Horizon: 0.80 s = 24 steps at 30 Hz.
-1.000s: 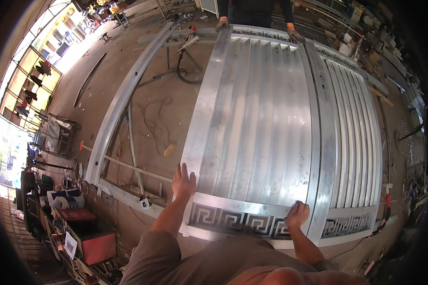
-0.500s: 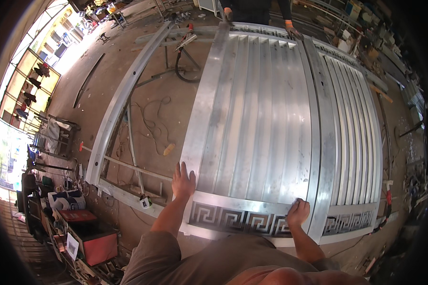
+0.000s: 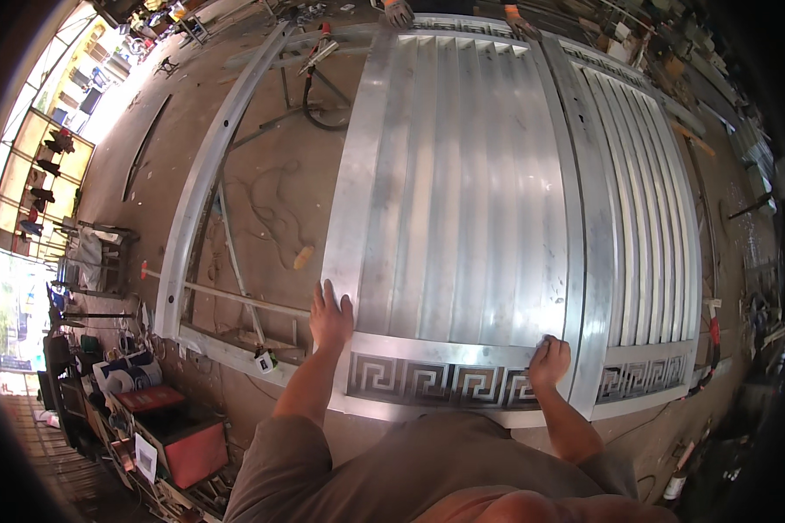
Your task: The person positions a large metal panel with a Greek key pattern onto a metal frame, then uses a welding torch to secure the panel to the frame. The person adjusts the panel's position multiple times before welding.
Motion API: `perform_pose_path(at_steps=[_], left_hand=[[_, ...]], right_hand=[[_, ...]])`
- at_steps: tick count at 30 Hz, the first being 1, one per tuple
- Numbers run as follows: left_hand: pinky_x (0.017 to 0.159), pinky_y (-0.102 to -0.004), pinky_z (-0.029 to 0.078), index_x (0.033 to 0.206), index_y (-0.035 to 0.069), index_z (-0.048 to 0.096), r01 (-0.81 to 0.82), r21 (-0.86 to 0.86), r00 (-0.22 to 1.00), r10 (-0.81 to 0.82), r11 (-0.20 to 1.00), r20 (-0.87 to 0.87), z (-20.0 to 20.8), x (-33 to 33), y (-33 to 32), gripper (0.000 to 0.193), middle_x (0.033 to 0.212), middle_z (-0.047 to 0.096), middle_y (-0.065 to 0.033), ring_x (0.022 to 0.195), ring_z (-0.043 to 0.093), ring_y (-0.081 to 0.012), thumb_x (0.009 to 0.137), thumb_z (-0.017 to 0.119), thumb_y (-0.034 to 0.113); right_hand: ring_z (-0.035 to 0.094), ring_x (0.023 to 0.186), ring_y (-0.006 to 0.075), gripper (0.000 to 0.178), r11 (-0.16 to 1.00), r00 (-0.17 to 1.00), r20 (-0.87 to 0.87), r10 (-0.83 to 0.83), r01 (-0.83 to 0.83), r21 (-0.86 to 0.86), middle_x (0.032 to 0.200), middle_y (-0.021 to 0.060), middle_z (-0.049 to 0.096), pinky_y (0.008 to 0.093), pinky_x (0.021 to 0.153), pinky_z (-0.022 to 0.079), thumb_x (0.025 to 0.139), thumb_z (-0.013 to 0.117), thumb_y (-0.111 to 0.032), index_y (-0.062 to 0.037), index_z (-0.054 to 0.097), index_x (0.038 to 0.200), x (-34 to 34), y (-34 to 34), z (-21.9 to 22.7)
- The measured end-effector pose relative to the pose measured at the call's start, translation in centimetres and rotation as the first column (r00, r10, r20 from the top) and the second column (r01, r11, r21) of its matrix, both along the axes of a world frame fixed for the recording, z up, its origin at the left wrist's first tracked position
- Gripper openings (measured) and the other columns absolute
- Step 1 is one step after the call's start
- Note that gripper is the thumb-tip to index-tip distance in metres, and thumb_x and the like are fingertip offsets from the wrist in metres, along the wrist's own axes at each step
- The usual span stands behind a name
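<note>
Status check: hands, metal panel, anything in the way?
Left hand open, resting on louvred metal panel's left edge. Right hand curled at lower right, grip unclear. Panel lying flat. Co-worker's gloved hands at far end.

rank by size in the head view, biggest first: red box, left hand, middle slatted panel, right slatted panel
1. Middle slatted panel
2. Right slatted panel
3. Red box
4. Left hand

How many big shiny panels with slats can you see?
2: the wide panel in the middle, and the narrow panel to its right. The dark, blurry edges might hide more.
</note>
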State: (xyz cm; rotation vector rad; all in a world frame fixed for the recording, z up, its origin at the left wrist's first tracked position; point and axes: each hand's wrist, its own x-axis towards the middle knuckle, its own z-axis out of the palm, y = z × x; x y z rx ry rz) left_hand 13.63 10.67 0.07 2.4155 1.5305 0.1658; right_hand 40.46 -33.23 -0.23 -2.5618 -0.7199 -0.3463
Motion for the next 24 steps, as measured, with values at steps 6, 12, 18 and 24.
perform_pose_path(at_steps=[6, 12, 18, 24], left_hand=[[0.113, -0.0533, 0.045, 0.16, 0.009, 0.038, 0.04, 0.032, 0.998, -0.041, 0.999, 0.043, 0.1, -0.1, -0.1, 0.068, 0.164, 0.037, -0.0247, 0.14, 0.048, -0.0475, 0.103, 0.055, 0.041], [0.112, -0.0521, 0.046, 0.16, 0.011, 0.04, 0.012, 0.04, 0.998, -0.015, 0.999, 0.059, -0.1, -0.4, -0.4, 0.065, 0.167, 0.036, -0.02, 0.142, 0.048, -0.044, 0.104, 0.054, 0.042], [0.118, -0.0518, 0.041, 0.162, 0.014, 0.039, 0.039, 0.058, 0.999, -0.041, 0.998, 0.025, -1.8, -0.6, 0.4, 0.067, 0.169, 0.032, -0.0197, 0.147, 0.043, -0.0424, 0.105, 0.051, 0.047], [0.122, -0.0507, 0.035, 0.161, 0.013, 0.041, -0.013, 0.056, 0.996, 0.018, 0.998, -0.084, -2.6, -1.5, -1.2, 0.066, 0.168, 0.031, -0.0262, 0.149, 0.041, -0.0426, 0.105, 0.052, 0.046]], right_hand=[[0.062, 0.09, 0.0404, 0.018, 1.0, 1.0, 0.0, -0.004, 0.004, -0.013, 0.095, 0.0183, 0.064, 0.0513, 0.078, 0.049, 0.091, 0.062, -0.006, -0.0043, 0.069, 0.108, 0.0, -0.2, -0.5], [0.063, 0.098, 0.0407, 0.025, 0.993, 0.978, -0.183, -0.095, 0.107, 0.058, 0.104, 0.0203, 0.066, 0.05, 0.088, 0.051, 0.096, 0.063, -0.015, -0.0028, 0.07, 0.117, -0.8, -0.8, 0.1], [0.064, 0.113, 0.0363, 0.031, 0.829, 0.85, -0.522, -0.074, 0.344, 0.441, 0.121, 0.02, 0.066, 0.0447, 0.101, 0.05, 0.104, 0.06, -0.021, -0.0033, 0.065, 0.129, -11.9, -7.1, 1.0], [0.068, 0.104, 0.0313, 0.034, 0.666, 0.585, -0.704, -0.403, 0.715, 0.212, 0.115, 0.0165, 0.07, 0.0417, 0.094, 0.053, 0.103, 0.061, -0.024, -0.0031, 0.065, 0.13, -20.6, -19.4, 1.4]])
